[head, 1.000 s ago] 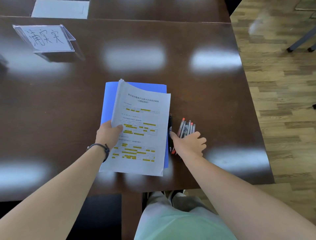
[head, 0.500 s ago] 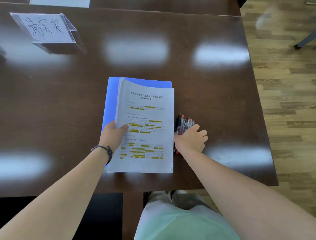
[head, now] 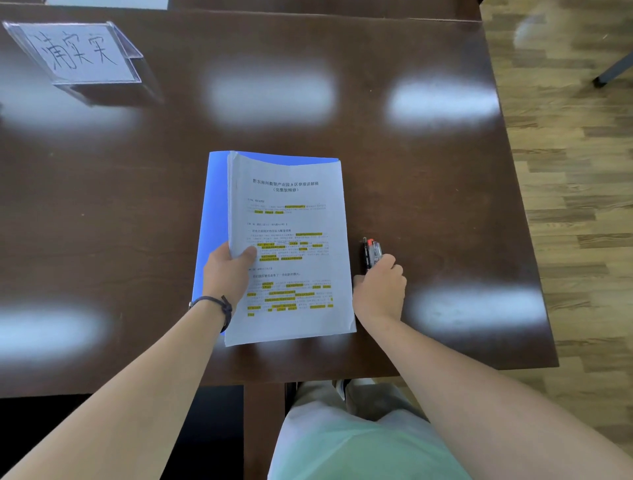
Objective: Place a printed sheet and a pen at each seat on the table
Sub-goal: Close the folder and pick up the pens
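Dark glossy table [head: 394, 164], ceiling-light glare patches across it. Clear acrylic name stand [head: 78, 54] with a handwritten card sits far left of the paper stack, well apart. White sheet [head: 109, 3] at the far edge beyond the stand, mostly cropped. Blue folder [head: 214, 205] holds the stack of printed sheets [head: 294, 250], yellow-highlighted text, long axis running away from the person, title at the far end. Left hand [head: 227, 270] grips the stack's left edge, thumb on top. Just right of the stack, right hand [head: 380, 287] is curled round a bundle of pens [head: 371, 251], tips pointing away.
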